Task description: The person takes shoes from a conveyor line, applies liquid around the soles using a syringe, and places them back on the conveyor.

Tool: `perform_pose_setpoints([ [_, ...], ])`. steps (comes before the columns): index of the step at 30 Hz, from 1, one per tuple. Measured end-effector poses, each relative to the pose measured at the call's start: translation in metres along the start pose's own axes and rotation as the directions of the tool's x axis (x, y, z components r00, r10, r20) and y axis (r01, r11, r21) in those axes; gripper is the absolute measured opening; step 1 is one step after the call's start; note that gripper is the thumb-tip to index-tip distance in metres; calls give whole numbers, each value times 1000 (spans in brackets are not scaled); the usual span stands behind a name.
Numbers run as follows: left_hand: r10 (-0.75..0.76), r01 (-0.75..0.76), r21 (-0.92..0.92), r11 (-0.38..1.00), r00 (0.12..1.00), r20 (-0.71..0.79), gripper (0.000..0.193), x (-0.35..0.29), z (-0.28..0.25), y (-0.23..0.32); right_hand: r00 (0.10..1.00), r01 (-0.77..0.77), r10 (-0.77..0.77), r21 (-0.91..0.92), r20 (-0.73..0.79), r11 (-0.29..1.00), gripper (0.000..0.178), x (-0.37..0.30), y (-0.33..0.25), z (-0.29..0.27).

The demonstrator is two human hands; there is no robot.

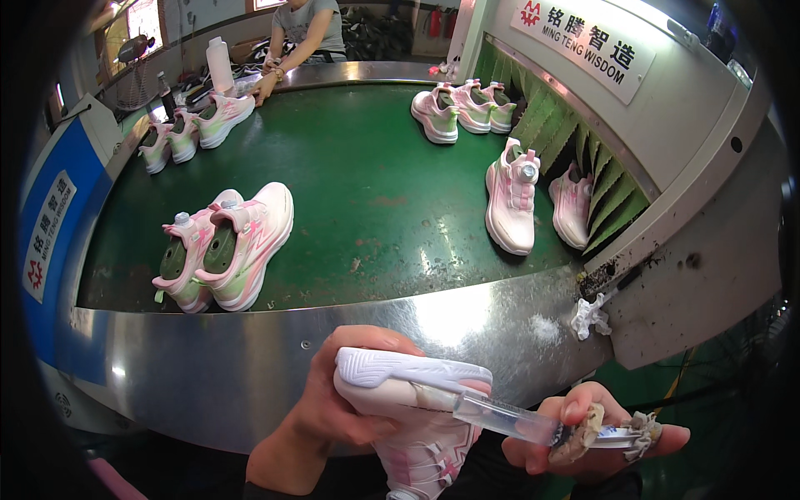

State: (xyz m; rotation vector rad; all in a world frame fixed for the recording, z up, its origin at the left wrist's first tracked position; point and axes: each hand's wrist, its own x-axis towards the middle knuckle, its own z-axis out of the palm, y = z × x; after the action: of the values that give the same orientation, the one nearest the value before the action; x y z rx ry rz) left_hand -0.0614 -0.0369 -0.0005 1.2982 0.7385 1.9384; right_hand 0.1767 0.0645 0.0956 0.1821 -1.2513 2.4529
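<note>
Pink-and-white shoe nearest, held up just short of the metal counter, tipped over with sole uppermost and upper hanging below. Slender clear tube angled in from the right, its end at the sole edge; whether the very tip touches is too fine to tell. Step in hand, by judgement: applying something, probably adhesive, along that seam. Next move likely calls for a steady shoe and light, even travel of the tip.

Left hand: grip clamped around one end of the shoe. Right hand: fingers closed about the tube's ragged, wrapped rear end.

Beyond the counter, green belt carrying similar shoes: a pair near left, others near the flap curtain at right.
</note>
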Motion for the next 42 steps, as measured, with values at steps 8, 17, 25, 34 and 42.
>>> perform_pose_setpoints([
  [8, -23, 22, -17, 1000, 999, -47, 72, -5, -10, -4, 999, 34, -34, 5, -17, 999, 93, -1, 12, -12],
  [17, -115, 96, -88, 992, 962, -248, 66, -3, -9, 0, 993, 97, -93, 41, -74, 994, 94, -10, 32, -31],
  [25, -327, 242, -238, 941, 835, -442, 86, -3, -11, -9, 984, 130, -127, 17, -124, 991, 97, -25, 41, -50],
  [34, -391, 316, -234, 919, 792, -469, 46, -20, -47, -25, 986, 52, -49, 11, -161, 999, 99, -45, 51, -65],
  [42, -244, 258, -55, 965, 793, -558, 25, -30, -76, -25, 988, -46, 63, 124, -140, 991, 103, -61, 59, -74],
])
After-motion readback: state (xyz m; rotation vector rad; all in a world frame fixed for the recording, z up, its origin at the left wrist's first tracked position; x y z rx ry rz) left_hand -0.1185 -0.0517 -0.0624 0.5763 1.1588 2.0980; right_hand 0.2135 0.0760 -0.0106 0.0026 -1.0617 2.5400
